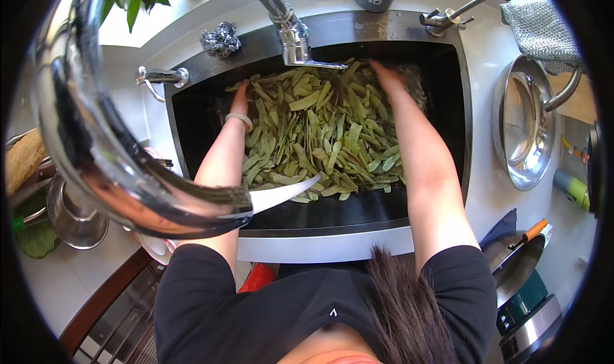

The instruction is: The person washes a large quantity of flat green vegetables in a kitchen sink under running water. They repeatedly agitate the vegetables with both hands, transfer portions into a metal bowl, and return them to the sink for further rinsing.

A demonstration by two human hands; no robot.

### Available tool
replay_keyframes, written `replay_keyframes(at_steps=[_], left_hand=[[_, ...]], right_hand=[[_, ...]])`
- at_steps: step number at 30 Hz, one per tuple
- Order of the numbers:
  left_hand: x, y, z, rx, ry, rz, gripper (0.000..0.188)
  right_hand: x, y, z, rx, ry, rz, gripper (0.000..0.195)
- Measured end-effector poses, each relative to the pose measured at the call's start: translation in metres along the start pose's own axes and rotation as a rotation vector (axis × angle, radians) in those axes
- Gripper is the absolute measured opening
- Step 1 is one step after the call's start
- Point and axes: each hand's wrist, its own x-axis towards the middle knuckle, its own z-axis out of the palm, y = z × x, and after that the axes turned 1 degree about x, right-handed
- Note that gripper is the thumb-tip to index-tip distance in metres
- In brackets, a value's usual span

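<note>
A large heap of flat green bean pods lies in the dark kitchen sink, with water showing around its edges. My left hand is against the heap's upper left edge; its fingers are partly hidden by pods, and a pale bangle circles the wrist. At the upper right edge of the heap is my right hand, blurred, its fingers extended beside the pods. Neither hand's grip can be made out. From a curved chrome faucet spout in the foreground, a stream of water runs towards the pods.
A second chrome faucet reaches over the sink's back edge. A steel wool scourer sits at the back left. On the right stand a metal basin and a wok; a grey cloth hangs on a spout. A metal bowl is at left.
</note>
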Motion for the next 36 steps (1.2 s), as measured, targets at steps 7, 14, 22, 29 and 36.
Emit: replay_keyframes(at_steps=[7,14,22,29,36], left_hand=[[-0.09,0.041,0.108,-0.193,-0.465,-0.251,0.048],[-0.136,0.039,0.09,0.08,-0.6,-0.02,0.037],[-0.214,0.058,0.012,0.768,-0.853,0.592,0.081],[-0.128,-0.001,-0.051,0.145,0.048,-0.108,0.084],[-0.059,-0.078,-0.045,-0.03,-0.171,-0.355,0.059]], right_hand=[[-0.029,-0.025,0.064,0.314,-0.64,0.133,0.079],[-0.106,-0.022,0.048,0.063,-0.651,-0.326,0.093],[-0.194,0.003,-0.053,-0.693,-0.596,-0.616,0.082],[-0.1,0.065,-0.093,0.228,-0.133,0.105,0.084],[-0.095,0.054,0.01,0.564,-0.678,0.414,0.064]])
